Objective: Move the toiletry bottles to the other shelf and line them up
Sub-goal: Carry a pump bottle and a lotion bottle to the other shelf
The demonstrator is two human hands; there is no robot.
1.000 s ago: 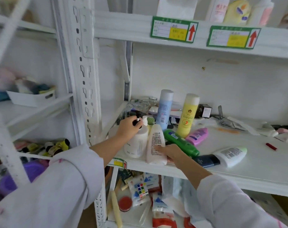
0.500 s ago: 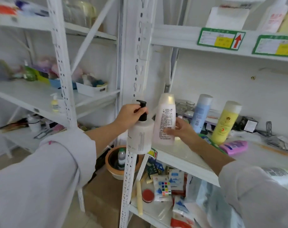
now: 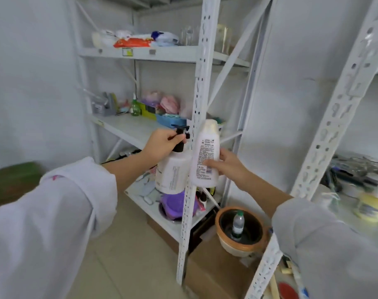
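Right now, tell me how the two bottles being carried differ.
The pump bottle has a black pump top; the flip-cap bottle has a plain pale cap. The left hand holds the pump bottle by its neck; the right hand grips the flip-cap bottle's body. Both are whitish and upright.

I count 2 hands: left (image 3: 160, 145), right (image 3: 229, 165) | 2 bottles held: pump bottle (image 3: 173, 175), white bottle (image 3: 206, 156) | 1 green bottle (image 3: 135, 107) at middle shelf's back edge | 1 bowl (image 3: 241, 231)

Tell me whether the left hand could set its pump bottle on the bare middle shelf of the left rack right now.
Probably yes: the left hand holds the pump bottle near the middle shelf, whose front looks bare; the rack's upright post stands just right of it.
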